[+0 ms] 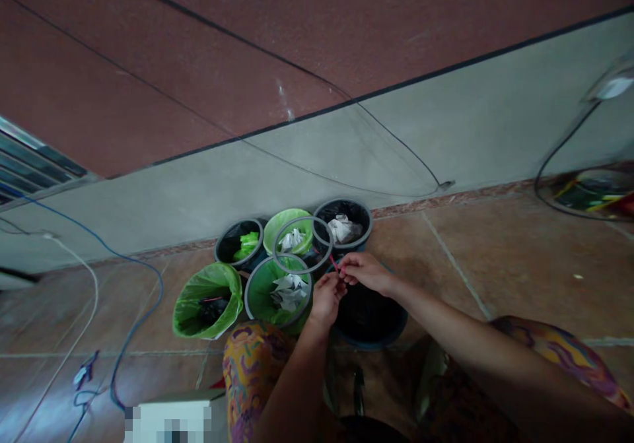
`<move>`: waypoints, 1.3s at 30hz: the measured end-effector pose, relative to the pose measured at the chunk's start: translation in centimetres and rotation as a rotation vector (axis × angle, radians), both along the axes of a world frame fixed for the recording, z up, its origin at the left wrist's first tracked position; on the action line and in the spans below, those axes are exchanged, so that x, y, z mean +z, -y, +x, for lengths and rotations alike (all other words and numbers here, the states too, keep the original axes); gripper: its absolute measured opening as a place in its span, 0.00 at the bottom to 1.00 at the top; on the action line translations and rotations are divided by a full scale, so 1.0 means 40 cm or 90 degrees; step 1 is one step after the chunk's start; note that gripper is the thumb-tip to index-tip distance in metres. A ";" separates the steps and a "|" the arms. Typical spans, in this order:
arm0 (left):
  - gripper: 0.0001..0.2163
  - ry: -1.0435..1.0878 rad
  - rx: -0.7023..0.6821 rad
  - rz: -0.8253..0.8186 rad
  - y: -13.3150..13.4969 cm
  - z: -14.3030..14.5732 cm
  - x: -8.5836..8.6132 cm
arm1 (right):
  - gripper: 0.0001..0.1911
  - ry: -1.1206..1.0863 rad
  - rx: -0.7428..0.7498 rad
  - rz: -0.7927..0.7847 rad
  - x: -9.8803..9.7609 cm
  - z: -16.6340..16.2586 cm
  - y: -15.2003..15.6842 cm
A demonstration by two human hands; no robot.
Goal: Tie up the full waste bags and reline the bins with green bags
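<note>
The right hand grips a pink strip by a dark bin; the left hand's fingers curl beside it, their hold unclear. A green-lined bin contains white paper; a black-lined one, green plastic.

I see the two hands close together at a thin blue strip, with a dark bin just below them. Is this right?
Not quite: the thin strip is pink, not blue, as the head view shows. The left hand and the right hand are indeed close together at it, with the dark bin just below them.
</note>
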State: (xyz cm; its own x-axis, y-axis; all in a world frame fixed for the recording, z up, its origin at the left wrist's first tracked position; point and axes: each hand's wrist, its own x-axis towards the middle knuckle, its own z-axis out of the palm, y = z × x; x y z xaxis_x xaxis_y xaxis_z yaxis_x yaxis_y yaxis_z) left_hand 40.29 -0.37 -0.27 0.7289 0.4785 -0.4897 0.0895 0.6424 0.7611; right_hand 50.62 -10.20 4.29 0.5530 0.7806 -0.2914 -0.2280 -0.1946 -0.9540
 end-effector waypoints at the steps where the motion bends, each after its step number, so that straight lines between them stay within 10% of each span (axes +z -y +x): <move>1: 0.15 0.013 -0.013 0.007 0.000 -0.002 0.001 | 0.04 0.016 0.017 0.019 -0.003 -0.003 -0.001; 9: 0.09 -0.027 -0.162 0.280 0.015 -0.006 -0.011 | 0.10 0.288 0.136 0.012 -0.003 -0.024 -0.012; 16: 0.15 -0.056 -0.154 0.336 0.005 -0.014 -0.029 | 0.39 0.382 0.165 -0.187 -0.023 -0.016 0.004; 26: 0.11 -0.105 -0.103 0.526 -0.014 -0.011 -0.050 | 0.14 0.427 0.102 -0.214 -0.072 -0.030 -0.004; 34: 0.12 -0.127 -0.070 0.468 -0.013 -0.006 -0.069 | 0.13 0.097 -0.035 -0.135 -0.123 -0.058 -0.017; 39: 0.12 -0.188 -0.037 0.468 -0.008 -0.005 -0.066 | 0.12 0.313 0.029 -0.131 -0.132 -0.060 -0.013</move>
State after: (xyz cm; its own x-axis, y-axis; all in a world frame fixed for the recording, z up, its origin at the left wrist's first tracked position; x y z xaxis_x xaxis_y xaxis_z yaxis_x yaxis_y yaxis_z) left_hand 40.09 -0.04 -2.90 0.6515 0.7198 -0.2398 0.3715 -0.0270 0.9281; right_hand 48.21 -9.67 -0.98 0.6293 0.7614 -0.1559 0.2496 -0.3880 -0.8872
